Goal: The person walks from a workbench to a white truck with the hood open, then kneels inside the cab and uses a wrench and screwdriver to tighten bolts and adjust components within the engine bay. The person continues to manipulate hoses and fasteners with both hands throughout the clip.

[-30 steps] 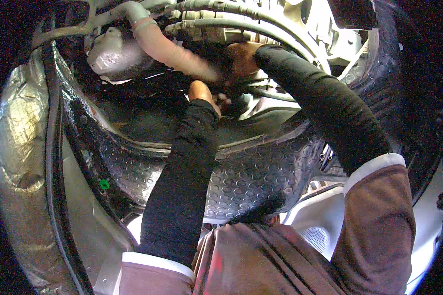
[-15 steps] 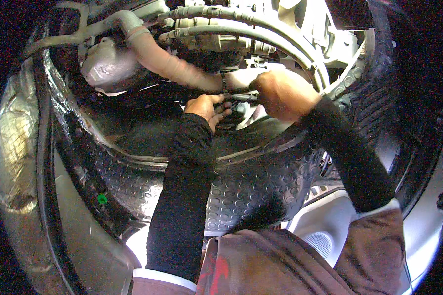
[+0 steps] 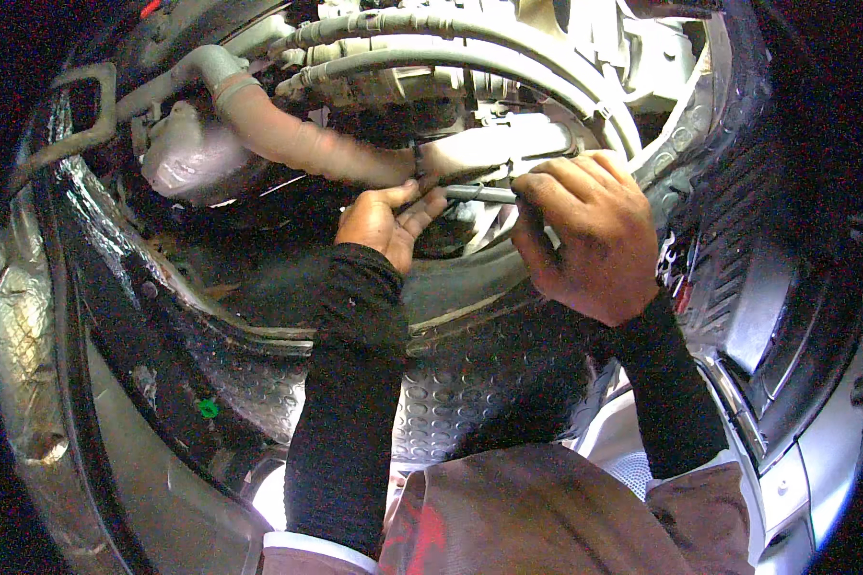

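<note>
A grey metal rod-like tool [image 3: 479,194] lies nearly level below a black tie on a light, grimy hose [image 3: 479,153]. My right hand [image 3: 590,235] is closed round the tool's right end, its knuckles up and the fingers curled. At the tool's left end my left hand [image 3: 379,222] pinches with thumb and fingers, close under the join of the light hose and a ribbed pinkish hose [image 3: 297,144]. The tool's far tip and whatever it touches are hidden behind my left fingers. Both wrists are in black sleeves.
Two curved grey hoses [image 3: 470,53] arch above my hands. A rounded metal canister [image 3: 192,158] sits at the left, near a bent metal bracket [image 3: 91,105]. Nearer to me runs a black dimpled liner [image 3: 470,402]. A silvery foil-like panel [image 3: 24,326] lines the left rim.
My right hand has swung nearer and to the right, with its knuckles turned up, and more of the tool shows. The view has shifted slightly. My left hand stays by the hose.
</note>
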A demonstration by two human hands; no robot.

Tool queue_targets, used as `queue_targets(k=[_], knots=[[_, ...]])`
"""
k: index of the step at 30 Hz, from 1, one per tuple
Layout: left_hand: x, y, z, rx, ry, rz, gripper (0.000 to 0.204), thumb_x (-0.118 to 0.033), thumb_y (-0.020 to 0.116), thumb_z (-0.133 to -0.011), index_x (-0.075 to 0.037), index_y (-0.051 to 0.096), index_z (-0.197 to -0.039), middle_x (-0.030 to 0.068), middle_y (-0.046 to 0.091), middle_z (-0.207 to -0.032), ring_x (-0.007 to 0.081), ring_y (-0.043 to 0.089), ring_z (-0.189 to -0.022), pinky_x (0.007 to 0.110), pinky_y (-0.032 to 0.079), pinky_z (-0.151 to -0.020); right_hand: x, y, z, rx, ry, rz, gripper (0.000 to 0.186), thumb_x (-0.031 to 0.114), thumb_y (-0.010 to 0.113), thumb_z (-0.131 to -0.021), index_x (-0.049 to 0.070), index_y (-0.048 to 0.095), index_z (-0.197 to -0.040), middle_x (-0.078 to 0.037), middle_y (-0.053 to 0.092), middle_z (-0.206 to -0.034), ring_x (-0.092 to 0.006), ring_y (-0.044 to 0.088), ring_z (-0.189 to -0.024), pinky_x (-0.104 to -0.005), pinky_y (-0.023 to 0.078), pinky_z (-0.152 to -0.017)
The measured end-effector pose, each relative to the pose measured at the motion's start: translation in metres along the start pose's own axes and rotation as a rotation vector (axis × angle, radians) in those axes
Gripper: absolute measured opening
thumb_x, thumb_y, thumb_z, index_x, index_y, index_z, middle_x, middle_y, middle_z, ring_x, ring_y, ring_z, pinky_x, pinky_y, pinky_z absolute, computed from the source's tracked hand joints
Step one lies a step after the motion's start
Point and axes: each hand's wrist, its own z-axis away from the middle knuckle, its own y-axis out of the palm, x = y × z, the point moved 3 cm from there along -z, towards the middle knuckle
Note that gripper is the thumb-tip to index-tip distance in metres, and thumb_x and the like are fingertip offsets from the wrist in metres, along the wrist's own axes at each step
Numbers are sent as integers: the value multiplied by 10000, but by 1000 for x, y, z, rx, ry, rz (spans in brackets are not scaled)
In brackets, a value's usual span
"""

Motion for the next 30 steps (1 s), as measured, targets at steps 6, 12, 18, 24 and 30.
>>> queue_targets(k=[6, 12, 18, 24, 30], knots=[[-35, 10, 41, -322, 777, -1497, 135, -130, 674, -834, -3, 695, -877, 162, 722, -816, 376, 670, -657, 421, 560, -683, -2, -4, 4, -83, -2, -33, 171, 69, 676, -683, 49, 610, -839, -92, 601, -802, -290, 595, -765, -379, 470, -690], [-49, 24, 30, -25, 1368, -1840, 258, -284, 756, -752, -152, 763, -974, 82, 696, -1094, 310, 550, -1096, 441, 415, -963, -5, 3, 5, -217, -52, -10, 116, 92, 651, -712, 48, 594, -804, -112, 571, -754, -320, 589, -728, -407, 468, -655], [-40, 35, 18, -175, 1428, -2024, 200, -314, 746, -764, -181, 783, -907, 59, 725, -953, 275, 552, -1061, 476, 386, -932, -1, 5, 4, -213, -10, 65, 134, 140, 653, -733, 38, 604, -806, -135, 599, -775, -343, 606, -752, -412, 479, -674], [-50, 56, -18, 57, 1124, -2110, 243, -264, 729, -786, -130, 762, -986, 189, 705, -941, 359, 680, -911, 430, 506, -849, 4, 1, 8, -203, 10, 55, 179, 99, 610, -681, 25, 464, -609, -154, 452, -554, -355, 510, -527, -454, 417, -530], [-76, 55, -14, 268, 987, -2090, 251, -206, 708, -801, -54, 740, -998, 219, 695, -942, 376, 673, -920, 432, 516, -863, 15, -6, 2, -204, -24, 102, 161, 101, 613, -682, 27, 483, -623, -145, 473, -566, -348, 517, -524, -459, 423, -542]])
